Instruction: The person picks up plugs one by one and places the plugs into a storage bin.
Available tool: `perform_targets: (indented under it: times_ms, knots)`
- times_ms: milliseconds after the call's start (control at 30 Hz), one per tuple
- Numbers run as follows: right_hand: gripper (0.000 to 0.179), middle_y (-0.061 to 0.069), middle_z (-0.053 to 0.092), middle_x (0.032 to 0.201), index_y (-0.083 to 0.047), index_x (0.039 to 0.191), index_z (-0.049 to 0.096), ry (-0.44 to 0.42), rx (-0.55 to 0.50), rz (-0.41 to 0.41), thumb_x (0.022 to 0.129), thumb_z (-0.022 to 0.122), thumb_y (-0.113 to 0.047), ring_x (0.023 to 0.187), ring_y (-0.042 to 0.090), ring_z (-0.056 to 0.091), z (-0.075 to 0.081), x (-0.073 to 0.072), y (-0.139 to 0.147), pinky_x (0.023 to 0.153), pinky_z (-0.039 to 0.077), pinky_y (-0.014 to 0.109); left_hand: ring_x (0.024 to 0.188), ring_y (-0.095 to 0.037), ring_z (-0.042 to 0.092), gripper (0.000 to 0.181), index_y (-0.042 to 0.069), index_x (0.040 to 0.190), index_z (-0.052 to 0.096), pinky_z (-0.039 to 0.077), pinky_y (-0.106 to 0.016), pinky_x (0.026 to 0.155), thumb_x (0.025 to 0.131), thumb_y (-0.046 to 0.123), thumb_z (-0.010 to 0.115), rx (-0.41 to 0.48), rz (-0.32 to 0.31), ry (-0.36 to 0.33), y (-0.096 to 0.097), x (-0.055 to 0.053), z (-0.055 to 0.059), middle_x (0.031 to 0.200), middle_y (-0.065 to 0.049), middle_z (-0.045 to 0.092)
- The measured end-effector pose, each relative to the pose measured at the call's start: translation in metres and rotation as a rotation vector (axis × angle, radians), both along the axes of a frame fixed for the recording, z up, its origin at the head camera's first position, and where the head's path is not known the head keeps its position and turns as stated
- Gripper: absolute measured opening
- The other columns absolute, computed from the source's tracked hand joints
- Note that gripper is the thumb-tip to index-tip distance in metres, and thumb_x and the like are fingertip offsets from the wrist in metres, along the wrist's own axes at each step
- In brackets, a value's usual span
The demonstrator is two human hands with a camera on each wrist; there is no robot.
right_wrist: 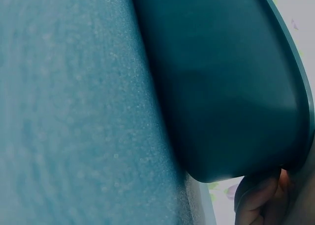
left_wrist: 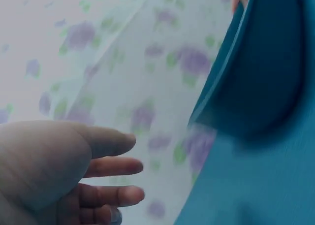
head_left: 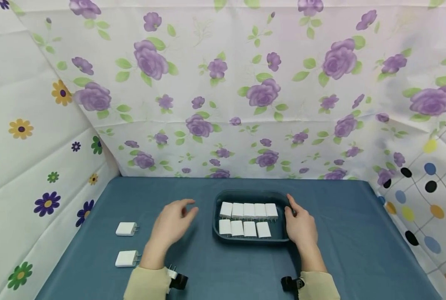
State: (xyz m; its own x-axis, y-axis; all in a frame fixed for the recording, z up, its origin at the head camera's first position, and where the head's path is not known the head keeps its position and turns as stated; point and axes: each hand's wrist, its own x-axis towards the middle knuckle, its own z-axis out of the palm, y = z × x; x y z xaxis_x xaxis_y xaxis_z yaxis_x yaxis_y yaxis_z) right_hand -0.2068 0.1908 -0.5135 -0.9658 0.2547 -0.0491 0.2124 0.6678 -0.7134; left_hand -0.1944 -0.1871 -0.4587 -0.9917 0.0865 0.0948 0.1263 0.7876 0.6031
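Note:
The dark teal tray [head_left: 251,241] lies on the table in front of me. Inside it, several white plug chargers [head_left: 249,210] stand in two rows. My right hand [head_left: 301,227] holds the tray's right end, thumb at the rim; in the right wrist view its curled fingers [right_wrist: 258,198] touch the tray's end wall. To the left of the tray my left hand [head_left: 172,221] hovers with loosely bent fingers and nothing in them. Two more chargers, an upper one [head_left: 126,228] and a lower one [head_left: 127,258], lie left of that hand. Another charger [head_left: 172,273] is partly hidden by the left sleeve.
A blue-green cloth [head_left: 215,271] covers the table. Flowered sheets [head_left: 223,96] hang behind it and at the left, and a dotted sheet [head_left: 425,225] hangs at the right. Both wrists carry a small black camera strap [head_left: 179,282].

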Motion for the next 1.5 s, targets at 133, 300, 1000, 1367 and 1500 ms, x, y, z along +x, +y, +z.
perform_targets:
  times_ms: [133, 300, 1000, 1367, 1500]
  knots:
    - [0.054, 0.008, 0.052, 0.066, -0.033, 0.168, 0.039, -0.002, -0.001, 0.000, 0.114, 0.046, -0.037, 0.043, 0.020, 0.038, -0.003, 0.000, 0.000, 0.043, 0.035, 0.036, 0.065, -0.020, 0.051, 0.040, 0.003, 0.138, 0.071, 0.039, -0.038, 0.058, 0.106, 0.028, 0.067, -0.059, 0.154, 0.010, -0.041, 0.000, -0.004, 0.081, -0.005, 0.058]
    - [0.054, 0.008, 0.052, 0.065, -0.034, 0.168, 0.040, 0.005, 0.001, -0.008, 0.114, 0.047, -0.036, 0.043, 0.020, 0.038, -0.002, -0.002, -0.002, 0.042, 0.035, 0.036, 0.081, -0.033, 0.061, 0.045, -0.004, 0.139, 0.067, 0.050, -0.049, 0.068, 0.105, 0.025, 0.068, -0.110, 0.298, -0.007, -0.085, 0.007, -0.005, 0.096, -0.019, 0.065]
    - [0.053, 0.008, 0.053, 0.066, -0.034, 0.167, 0.042, 0.006, -0.013, -0.021, 0.114, 0.048, -0.036, 0.043, 0.020, 0.039, -0.001, 0.002, -0.003, 0.043, 0.034, 0.035, 0.129, -0.070, 0.032, 0.078, -0.011, 0.151, 0.047, 0.036, -0.079, 0.101, 0.095, 0.033, 0.078, -0.151, 0.382, -0.304, -0.135, 0.009, -0.023, 0.143, -0.051, 0.033]
    - [0.053, 0.008, 0.052, 0.064, -0.034, 0.167, 0.041, 0.023, -0.013, -0.009, 0.114, 0.048, -0.036, 0.043, 0.020, 0.038, -0.001, -0.002, 0.001, 0.042, 0.034, 0.036, 0.130, -0.067, 0.041, 0.069, -0.012, 0.148, 0.050, 0.042, -0.076, 0.100, 0.098, 0.029, 0.075, -0.109, 0.330, -0.381, -0.143, 0.008, -0.020, 0.142, -0.048, 0.036]
    - [0.053, 0.008, 0.052, 0.064, -0.035, 0.167, 0.041, 0.015, -0.013, -0.010, 0.114, 0.048, -0.036, 0.042, 0.020, 0.037, -0.002, -0.002, 0.002, 0.042, 0.034, 0.035, 0.130, -0.066, 0.041, 0.063, -0.011, 0.147, 0.052, 0.041, -0.075, 0.102, 0.097, 0.020, 0.073, -0.105, 0.295, -0.375, -0.143, 0.008, -0.020, 0.143, -0.048, 0.038]
